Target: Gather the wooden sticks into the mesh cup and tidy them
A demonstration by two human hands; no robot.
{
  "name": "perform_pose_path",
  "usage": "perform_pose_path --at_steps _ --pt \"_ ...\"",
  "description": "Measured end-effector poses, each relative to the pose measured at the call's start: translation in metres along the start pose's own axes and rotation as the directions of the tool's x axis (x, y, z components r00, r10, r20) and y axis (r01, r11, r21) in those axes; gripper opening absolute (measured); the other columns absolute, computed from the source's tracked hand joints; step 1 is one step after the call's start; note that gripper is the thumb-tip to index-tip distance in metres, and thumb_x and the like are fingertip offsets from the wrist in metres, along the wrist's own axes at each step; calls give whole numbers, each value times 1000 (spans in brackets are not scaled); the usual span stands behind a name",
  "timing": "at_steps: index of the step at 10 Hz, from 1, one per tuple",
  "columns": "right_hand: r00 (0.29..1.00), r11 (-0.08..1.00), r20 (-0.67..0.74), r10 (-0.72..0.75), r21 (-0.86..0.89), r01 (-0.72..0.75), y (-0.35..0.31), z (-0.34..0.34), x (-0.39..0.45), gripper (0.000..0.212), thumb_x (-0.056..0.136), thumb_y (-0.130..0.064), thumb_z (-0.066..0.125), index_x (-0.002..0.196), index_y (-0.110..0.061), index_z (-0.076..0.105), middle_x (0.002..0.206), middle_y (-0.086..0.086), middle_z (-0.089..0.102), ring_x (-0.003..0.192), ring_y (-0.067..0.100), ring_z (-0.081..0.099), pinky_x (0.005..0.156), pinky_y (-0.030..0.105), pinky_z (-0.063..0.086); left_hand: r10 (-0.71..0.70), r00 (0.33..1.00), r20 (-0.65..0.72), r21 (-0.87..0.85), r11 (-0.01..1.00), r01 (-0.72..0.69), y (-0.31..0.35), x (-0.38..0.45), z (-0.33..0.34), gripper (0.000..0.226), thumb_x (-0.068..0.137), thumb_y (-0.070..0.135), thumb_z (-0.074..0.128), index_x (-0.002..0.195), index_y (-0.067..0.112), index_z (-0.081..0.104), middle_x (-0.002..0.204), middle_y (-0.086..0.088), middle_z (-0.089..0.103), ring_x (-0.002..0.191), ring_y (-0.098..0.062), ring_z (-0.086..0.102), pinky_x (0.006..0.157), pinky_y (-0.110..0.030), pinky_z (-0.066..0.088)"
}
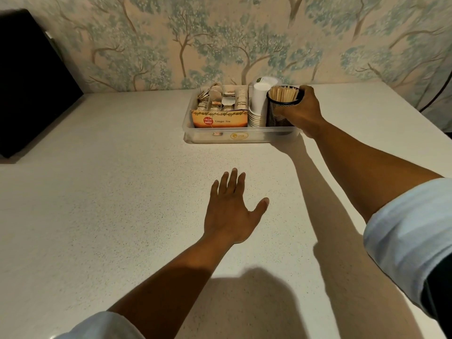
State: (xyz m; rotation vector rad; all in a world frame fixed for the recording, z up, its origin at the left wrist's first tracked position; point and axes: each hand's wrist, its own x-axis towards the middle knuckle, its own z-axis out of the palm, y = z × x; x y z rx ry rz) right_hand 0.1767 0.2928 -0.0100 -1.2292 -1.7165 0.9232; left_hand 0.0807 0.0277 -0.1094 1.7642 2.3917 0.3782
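Right hand (299, 111) wrapped round the mesh cup (281, 111) from its right side, fingers curled across the black mesh front, thumb hidden behind the rim. Cup standing upright in the right end of the clear tray (234, 137), touching or just beside the stack of white cups (259, 106) on its left. Sticks (285, 93) bundled inside the cup, long axes near vertical, tips fanning slightly and leaning a little right, all ending close to rim level; none seen lying loose on the counter (122, 192). Left hand (232, 211) flat and relaxed near the middle of the counter, fingers straight and spread, holding nothing, well apart from the tray and nearer the body. Right hand plainly the nearer one, already on the cup; left would have to reach forward and right to meet the stick tops. Judged from this: gathering looks done, tidying likely what remains, so any next touch would come from above, down along the stick axis, onto the uneven tips. In the way: the white cups crowding the cup's left side, and the tray wall in front and to the right, leaving little room to tilt or slide the cup sideways; lifting straight up looks the freer path. Tea box (220, 118) filling the tray's left part, clear of the cup. Dark object (29, 81) far left against the wall, well out of reach of either hand.
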Motion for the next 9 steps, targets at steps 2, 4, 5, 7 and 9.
perform_pose_path --at_steps 2,4,5,7,9 --pt "998 994 42 39 -106 -35 9 2 2 93 57 -30 89 133 -10 39 126 5 56 113 19 56 92 33 54 -9 1000 7 18 1000 9 1 0 -1 91 89 82 12 161 29 -1 168 5 -12 154 -17 -15 126 -46 -2" --pt "992 975 62 114 -199 -100 11 2 4 101 65 -33 84 146 -12 28 142 13 34 131 26 39 106 33 43 -8 1000 12 14 1000 7 1 0 -2 90 90 82 13 161 28 0 168 5 -12 154 -18 -14 126 -46 -1" --pt "989 969 74 125 -224 -106 7 -1 -1 110 68 -33 84 151 -10 15 148 16 25 140 29 24 111 36 35 1 1000 8 8 1000 -1 0 0 -1 90 90 81 13 161 27 1 168 4 -10 155 -18 -13 126 -46 -1" --pt "997 991 -71 28 -126 -36 -1 -5 -35 100 74 -32 77 151 -9 18 153 14 19 146 25 15 116 37 27 18 1000 -7 -9 1000 -18 -2 1 1 92 90 81 12 162 24 5 169 2 -6 155 -19 -9 126 -44 -3" --pt "992 983 -67 -110 -158 98 0 -16 -87 79 79 -29 72 144 -8 32 148 13 31 143 24 21 113 32 28 26 999 48 37 999 -28 0 2 -3 91 92 78 12 162 20 2 169 -4 -7 155 -24 -10 126 -46 -4"
